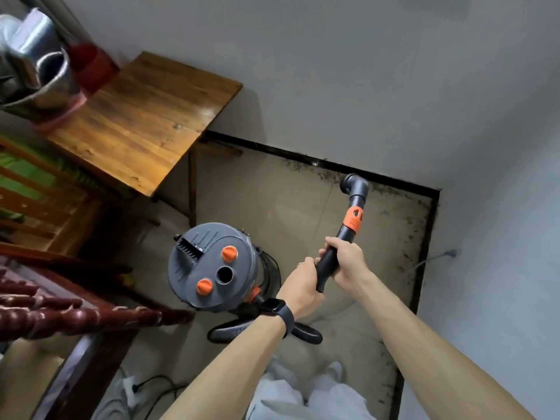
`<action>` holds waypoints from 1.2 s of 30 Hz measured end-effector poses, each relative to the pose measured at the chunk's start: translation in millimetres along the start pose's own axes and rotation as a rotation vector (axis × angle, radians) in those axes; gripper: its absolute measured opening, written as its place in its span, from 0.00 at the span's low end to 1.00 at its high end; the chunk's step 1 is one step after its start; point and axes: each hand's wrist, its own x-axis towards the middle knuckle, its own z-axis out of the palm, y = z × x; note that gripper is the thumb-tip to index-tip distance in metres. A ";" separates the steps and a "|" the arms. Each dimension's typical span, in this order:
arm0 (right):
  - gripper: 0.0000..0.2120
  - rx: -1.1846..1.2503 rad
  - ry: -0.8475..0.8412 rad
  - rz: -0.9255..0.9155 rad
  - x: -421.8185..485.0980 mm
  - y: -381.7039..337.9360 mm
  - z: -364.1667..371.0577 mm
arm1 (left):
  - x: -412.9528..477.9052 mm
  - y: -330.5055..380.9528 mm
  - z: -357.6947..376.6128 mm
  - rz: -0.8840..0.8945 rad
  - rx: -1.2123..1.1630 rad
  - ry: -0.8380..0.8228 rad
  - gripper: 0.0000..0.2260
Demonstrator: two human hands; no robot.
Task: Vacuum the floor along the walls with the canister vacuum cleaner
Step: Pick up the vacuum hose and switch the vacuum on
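The left hand and right hand clamp the black vacuum wand with orange collar (left lower). Its grey round nozzle is at the far edge of the beige floor, and the grey drum canister stands just left of the hands.

The floor is open between the vacuum and the two walls. The back wall and the right wall meet in a corner and shut that side. The tube reaches over bare floor, and its tip is near the back wall. On the left, the desk hangs over the floor, and its thin leg stands in the way. The vacuum stands just in front of the desk. Its hose loops on the floor. A dark red rail blocks the left.
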 end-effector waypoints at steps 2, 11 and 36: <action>0.11 -0.013 0.050 -0.024 3.8 12.7 13.3 | -3.0 -11.9 -1.1 0.003 0.006 0.021 0.11; 0.13 0.082 0.131 0.049 30.4 38.3 85.7 | 7.5 -87.5 -41.6 0.009 0.074 -0.060 0.16; 0.10 -1.136 -0.017 -0.218 172.0 112.6 65.3 | 143.0 -275.4 20.3 -0.717 0.085 0.550 0.19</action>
